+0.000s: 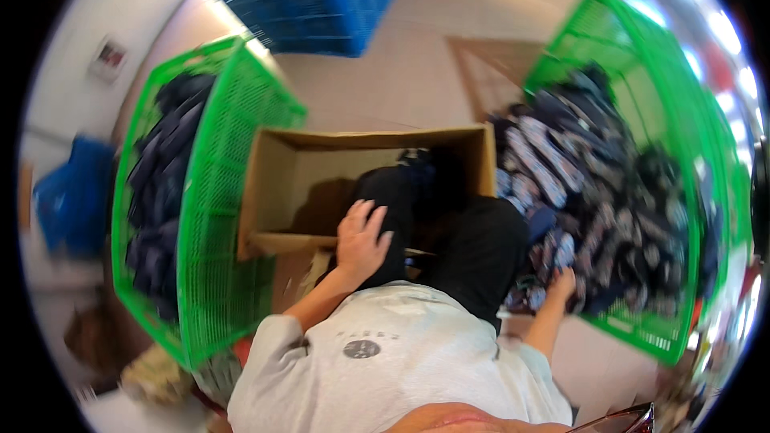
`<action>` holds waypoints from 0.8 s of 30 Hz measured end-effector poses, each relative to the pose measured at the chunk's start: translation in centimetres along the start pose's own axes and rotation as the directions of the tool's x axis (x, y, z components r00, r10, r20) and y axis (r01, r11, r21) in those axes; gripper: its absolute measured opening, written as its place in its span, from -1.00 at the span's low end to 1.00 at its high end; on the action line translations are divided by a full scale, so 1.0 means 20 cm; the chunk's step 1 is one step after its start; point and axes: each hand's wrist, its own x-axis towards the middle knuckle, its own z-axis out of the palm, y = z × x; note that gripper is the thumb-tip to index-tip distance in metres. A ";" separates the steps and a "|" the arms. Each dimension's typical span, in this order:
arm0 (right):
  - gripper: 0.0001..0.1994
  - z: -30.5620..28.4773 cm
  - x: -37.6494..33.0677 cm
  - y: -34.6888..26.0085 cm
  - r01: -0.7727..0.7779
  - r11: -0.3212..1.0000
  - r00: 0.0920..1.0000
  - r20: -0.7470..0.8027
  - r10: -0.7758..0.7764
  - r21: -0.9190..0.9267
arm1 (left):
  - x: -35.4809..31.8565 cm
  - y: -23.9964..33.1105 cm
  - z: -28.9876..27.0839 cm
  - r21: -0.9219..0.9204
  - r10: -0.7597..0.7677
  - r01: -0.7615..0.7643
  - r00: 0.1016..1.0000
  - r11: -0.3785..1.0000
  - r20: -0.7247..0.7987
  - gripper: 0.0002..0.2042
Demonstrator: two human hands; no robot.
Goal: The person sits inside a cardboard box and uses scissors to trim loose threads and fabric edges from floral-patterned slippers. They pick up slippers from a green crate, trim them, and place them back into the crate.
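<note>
My left hand (362,242) rests on my dark-trousered left knee with its fingers spread, holding nothing. Out to the right, my right hand (563,284) is at the near edge of a heap of patterned cloth pieces (545,162). Its fingers look curled on one of the pieces, though blur and the heap partly hide them. The heap of dark, bluish and patterned pieces lies in a tipped green plastic crate (609,48). In front of me stands an open cardboard box (321,140), partly covered by my knees. A dark bundle sits in its shadowed right side.
Left of the box stands a green crate (233,128) filled with dark cloth pieces (164,192). A blue crate (321,12) with dark cloth is beyond the box. A blue bag-like thing (74,196) is by the white wall at far left.
</note>
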 end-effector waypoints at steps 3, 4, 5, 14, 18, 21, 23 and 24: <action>-0.83 -0.04 0.13 0.01 0.005 0.995 0.999 0.048 0.000 -0.102 | -0.01 -0.01 -0.02 -0.024 0.004 -0.005 0.999 1.000 -0.052 -0.49; -0.84 -0.01 0.08 -0.02 -0.018 0.990 1.000 0.022 0.021 -0.141 | -0.02 -0.01 -0.03 -0.027 -0.005 0.004 0.998 1.000 -0.056 -0.49; -0.83 0.01 0.05 -0.04 -0.056 0.993 0.998 0.024 0.058 -0.103 | -0.03 -0.02 -0.04 -0.042 -0.005 0.003 0.998 0.999 -0.058 -0.49; -0.73 0.10 -0.22 -0.27 0.197 0.961 0.964 -0.218 -0.154 0.194 | -0.04 -0.05 -0.03 -0.085 -0.013 0.008 0.999 0.996 -0.052 -0.50; -0.64 0.32 -0.61 -0.58 0.300 0.913 0.950 -0.172 -0.260 0.278 | -0.05 -0.06 -0.04 -0.101 -0.016 0.010 0.998 0.995 -0.068 -0.51; -0.61 0.46 -0.77 -0.68 0.376 0.862 0.903 0.075 -0.423 0.340 | -0.06 -0.07 -0.04 -0.113 -0.019 0.011 0.997 0.994 -0.077 -0.51; -0.74 0.58 -0.99 -0.71 0.445 0.870 0.820 0.296 -0.491 0.211 | -0.06 -0.07 -0.04 -0.120 -0.022 0.012 0.997 0.993 -0.078 -0.51; -0.78 0.61 -0.98 -0.68 0.455 0.847 0.742 0.408 -0.531 0.275 | -0.07 -0.07 -0.03 -0.128 -0.027 0.017 0.996 0.992 -0.081 -0.51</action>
